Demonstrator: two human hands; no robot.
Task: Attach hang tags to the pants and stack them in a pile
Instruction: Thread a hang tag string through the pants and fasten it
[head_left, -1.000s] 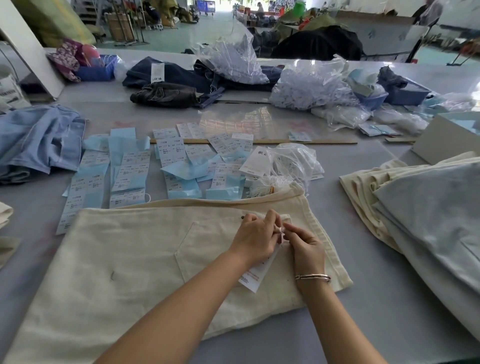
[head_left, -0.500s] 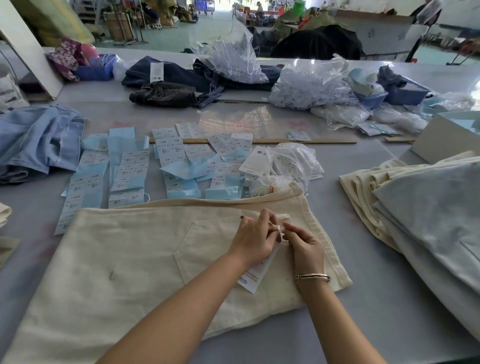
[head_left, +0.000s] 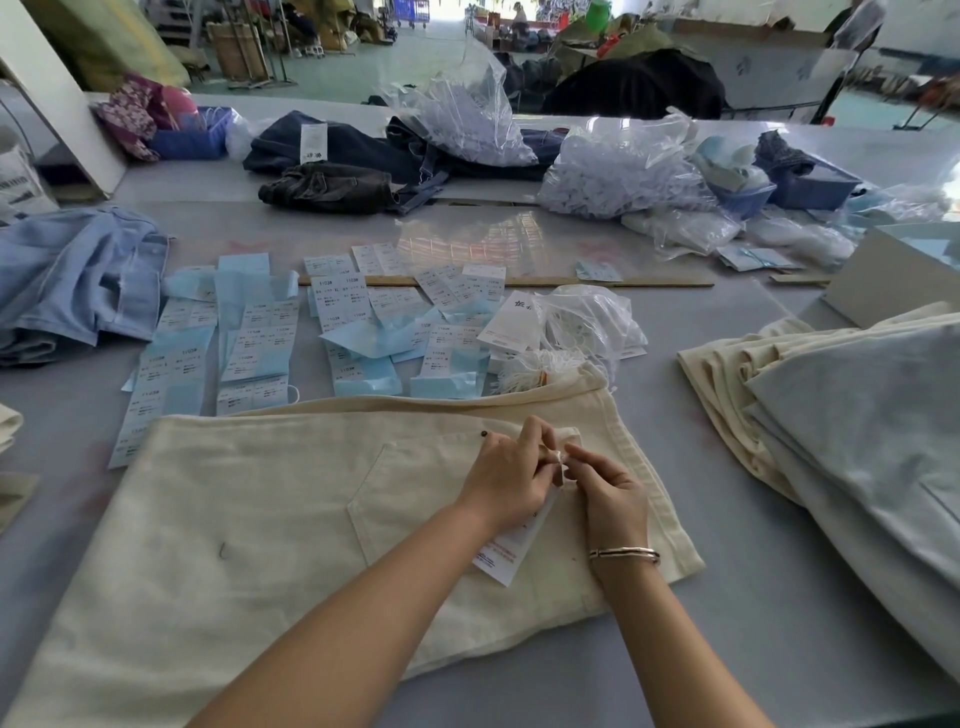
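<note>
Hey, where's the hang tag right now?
In the head view, the hang tag lies on the cream pants, low centre, between both wrists.

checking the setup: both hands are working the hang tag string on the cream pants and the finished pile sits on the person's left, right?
Not quite: the head view shows the pile on the person's right. Both hands, left and right, do work the hang tag string on the cream pants.

Grey worktable (head_left: 779, 649), green workshop floor (head_left: 415, 62)

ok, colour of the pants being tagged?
Cream, off-white pants, plain, no pattern; clearest in the head view.
</note>
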